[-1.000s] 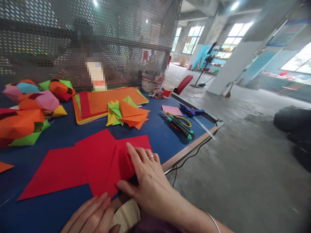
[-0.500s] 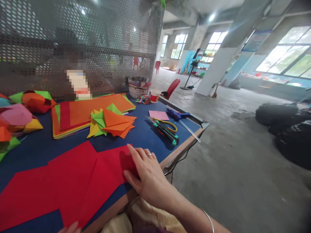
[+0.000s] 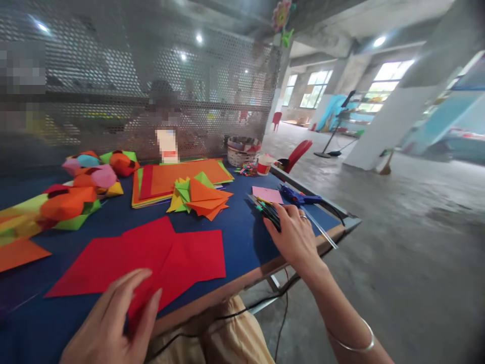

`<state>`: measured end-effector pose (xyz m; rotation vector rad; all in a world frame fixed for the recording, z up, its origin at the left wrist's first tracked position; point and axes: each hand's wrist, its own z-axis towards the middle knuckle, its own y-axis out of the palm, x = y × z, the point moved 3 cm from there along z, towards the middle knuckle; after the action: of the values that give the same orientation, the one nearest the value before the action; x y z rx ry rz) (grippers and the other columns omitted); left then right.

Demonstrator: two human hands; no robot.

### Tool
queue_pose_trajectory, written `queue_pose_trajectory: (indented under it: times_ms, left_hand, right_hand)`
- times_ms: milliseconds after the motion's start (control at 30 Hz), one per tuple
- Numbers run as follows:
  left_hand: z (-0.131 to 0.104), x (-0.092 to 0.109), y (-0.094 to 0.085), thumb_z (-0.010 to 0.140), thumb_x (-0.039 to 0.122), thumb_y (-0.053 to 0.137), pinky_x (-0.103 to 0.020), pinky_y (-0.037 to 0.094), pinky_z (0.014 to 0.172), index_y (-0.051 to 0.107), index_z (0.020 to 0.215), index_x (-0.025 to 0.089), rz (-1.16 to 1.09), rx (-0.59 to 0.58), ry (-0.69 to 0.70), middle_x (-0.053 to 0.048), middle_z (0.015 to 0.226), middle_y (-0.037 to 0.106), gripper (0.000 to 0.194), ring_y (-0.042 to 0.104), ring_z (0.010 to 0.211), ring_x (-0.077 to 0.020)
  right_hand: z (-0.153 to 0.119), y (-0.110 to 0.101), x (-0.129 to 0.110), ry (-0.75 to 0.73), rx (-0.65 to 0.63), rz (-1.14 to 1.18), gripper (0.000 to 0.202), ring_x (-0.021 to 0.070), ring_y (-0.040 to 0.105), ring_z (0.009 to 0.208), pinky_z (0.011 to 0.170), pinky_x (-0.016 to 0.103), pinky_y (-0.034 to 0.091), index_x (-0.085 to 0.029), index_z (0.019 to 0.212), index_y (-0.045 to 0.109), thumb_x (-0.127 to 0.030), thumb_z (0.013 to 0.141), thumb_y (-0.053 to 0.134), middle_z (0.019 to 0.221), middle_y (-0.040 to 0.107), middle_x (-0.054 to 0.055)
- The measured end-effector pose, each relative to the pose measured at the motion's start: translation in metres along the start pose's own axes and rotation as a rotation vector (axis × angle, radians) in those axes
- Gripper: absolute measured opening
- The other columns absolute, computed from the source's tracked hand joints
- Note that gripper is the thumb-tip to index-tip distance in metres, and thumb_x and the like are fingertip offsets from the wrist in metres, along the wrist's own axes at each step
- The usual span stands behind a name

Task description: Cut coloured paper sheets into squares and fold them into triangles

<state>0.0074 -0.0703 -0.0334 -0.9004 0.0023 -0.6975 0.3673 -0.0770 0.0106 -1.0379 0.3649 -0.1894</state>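
Red paper sheets point(image 3: 189, 258) lie overlapping on the blue table top point(image 3: 242, 242). Over their near edge, my left hand point(image 3: 117, 313) has its thumb and fingers apart, with nothing held between them. At the right, my right hand point(image 3: 295, 235) reaches onto the green-handled cutters point(image 3: 271, 215), its fingers partly covering them; whether it grips them is unclear. A pink paper point(image 3: 267, 194) and a blue glue gun point(image 3: 299, 195) lie just beyond that hand, and a clear glue stick point(image 3: 322, 230) crosses the table edge.
Folded orange and green pieces point(image 3: 204, 194) lean by a stack of coloured paper point(image 3: 170, 177). Paper ornaments point(image 3: 68, 202) fill the left. A woven basket point(image 3: 243, 150) and paper cup point(image 3: 264, 165) stand at the back, before a perforated panel point(image 3: 212, 91). A cable hangs below.
My right hand has left the red paper and moved right to the cutters. More of my left hand has come into view over the red paper. The camera view has turned left.
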Motion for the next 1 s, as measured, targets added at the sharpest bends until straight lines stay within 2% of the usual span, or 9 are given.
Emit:
queue_pose_trajectory:
  times_ms: [100, 167, 300, 433, 533, 667, 833, 1000]
  left_hand:
    - [0.023, 0.014, 0.002, 0.097, 0.069, 0.041, -0.043, 0.063, 0.076, 0.053, 0.128, 0.022, 0.075, -0.099, -0.096, -0.012, 0.114, 0.073, 0.058, 0.075, 0.098, -0.0311]
    - [0.032, 0.018, 0.006, 0.094, 0.075, 0.035, -0.047, 0.062, 0.074, 0.052, 0.129, 0.023, 0.065, -0.171, -0.186, -0.012, 0.114, 0.074, 0.065, 0.075, 0.098, -0.0335]
    - [0.040, 0.020, 0.013, 0.085, 0.072, 0.050, -0.050, 0.058, 0.082, 0.053, 0.128, 0.025, -0.046, -0.325, -0.364, -0.010, 0.113, 0.072, 0.064, 0.071, 0.101, -0.0339]
    - [0.045, 0.018, 0.017, 0.071, 0.066, 0.067, -0.047, 0.055, 0.086, 0.053, 0.128, 0.027, -0.207, -0.364, -0.468, -0.006, 0.107, 0.071, 0.070, 0.069, 0.092, -0.0289]
    - [0.049, 0.016, 0.017, 0.068, 0.067, 0.069, -0.045, 0.054, 0.079, 0.053, 0.128, 0.026, -0.256, -0.355, -0.489, -0.003, 0.097, 0.069, 0.074, 0.066, 0.078, -0.0247]
    - [0.057, 0.018, 0.012, 0.071, 0.069, 0.064, -0.038, 0.056, 0.071, 0.054, 0.122, 0.023, -0.345, -0.382, -0.477, 0.001, 0.081, 0.064, 0.070, 0.064, 0.070, -0.0197]
    - [0.066, 0.023, 0.000, 0.068, 0.062, 0.070, -0.036, 0.060, 0.076, 0.059, 0.117, 0.021, -0.444, -0.455, -0.476, -0.004, 0.091, 0.065, 0.065, 0.069, 0.083, -0.0205]
    - [0.062, 0.018, 0.001, 0.073, 0.057, 0.069, -0.037, 0.061, 0.079, 0.057, 0.122, 0.021, -0.538, -0.503, -0.482, -0.005, 0.101, 0.065, 0.062, 0.067, 0.074, -0.0155]
  right_hand:
    - [0.002, 0.007, 0.004, -0.036, -0.040, -0.040, 0.041, 0.0348, 0.066, 0.103, 0.088, 0.046, 0.051, -0.012, 0.136, 0.062, -0.027, 0.097, 0.063, 0.116, 0.069, 0.018]
    - [0.002, 0.009, 0.005, -0.064, -0.046, -0.047, 0.040, 0.0342, 0.067, 0.101, 0.086, 0.046, 0.052, -0.011, 0.136, 0.062, -0.024, 0.098, 0.060, 0.114, 0.070, 0.018]
    - [-0.004, 0.005, 0.005, -0.127, -0.006, -0.021, 0.041, 0.0356, 0.065, 0.105, 0.088, 0.048, 0.054, -0.010, 0.140, 0.059, -0.023, 0.101, 0.053, 0.116, 0.067, 0.019]
    - [-0.025, -0.004, 0.002, -0.264, 0.057, 0.095, 0.044, 0.0312, 0.063, 0.111, 0.093, 0.044, 0.055, -0.015, 0.146, 0.052, -0.027, 0.103, 0.052, 0.122, 0.064, 0.015]
    - [-0.049, -0.012, -0.006, -0.434, 0.087, 0.260, 0.042, 0.0263, 0.067, 0.107, 0.084, 0.037, 0.060, -0.017, 0.147, 0.049, -0.028, 0.106, 0.047, 0.120, 0.063, 0.014]
    - [-0.074, -0.016, -0.019, -0.545, -0.027, 0.306, 0.039, 0.0233, 0.069, 0.095, 0.079, 0.037, 0.062, -0.019, 0.144, 0.052, -0.019, 0.105, 0.046, 0.117, 0.064, 0.013]
    - [-0.087, -0.018, -0.029, -0.621, -0.085, 0.301, 0.043, 0.0244, 0.069, 0.091, 0.075, 0.041, 0.064, -0.018, 0.140, 0.057, -0.008, 0.099, 0.047, 0.114, 0.065, 0.013]
    - [-0.092, -0.018, -0.034, -0.661, -0.138, 0.281, 0.054, 0.0240, 0.068, 0.090, 0.078, 0.041, 0.063, -0.019, 0.140, 0.059, -0.001, 0.090, 0.048, 0.114, 0.066, 0.013]
